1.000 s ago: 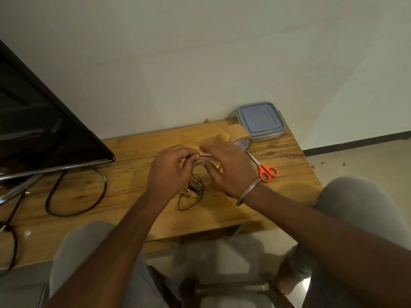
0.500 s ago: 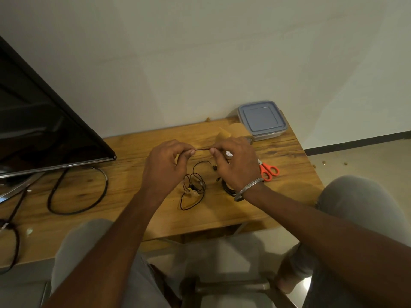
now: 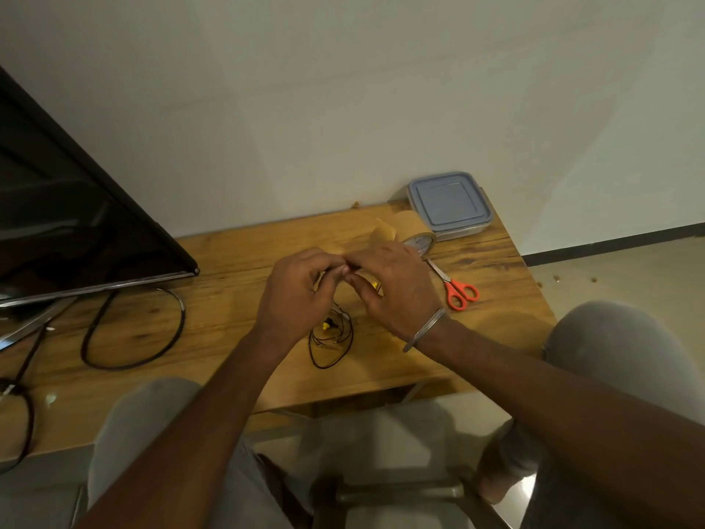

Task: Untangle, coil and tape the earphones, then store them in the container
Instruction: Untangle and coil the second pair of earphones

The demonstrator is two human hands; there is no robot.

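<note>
A wooden table (image 3: 229, 261) stands against a plain pale wall. The earphones (image 3: 330, 343) are found at the table's middle: a tangle of black cable lies on the wood, with one yellow bud in the tangle and another seen under the right fingers. The upper part of the cable is lifted to the hands. The left hand (image 3: 295, 295) and the right hand (image 3: 393, 290) are held just above the table, fingers curled, each pinching the cable. Half a second ago a short length of cable was stretched between the hands, which were apart. Now the fingertips are brought together and touch, and that length is hidden. A metal bracelet (image 3: 425, 330) is worn on the right wrist.

A roll of brown tape (image 3: 416, 236) stands just behind the right hand. Orange-handled scissors (image 3: 459, 294) lie to its right. The container (image 3: 448, 202) is set at the far right corner, touching the tape. Its blue-grey lid is on, so its contents cannot be told. A dark screen (image 3: 57, 223) and a thick black lead (image 3: 133, 337) occupy the left side.
</note>
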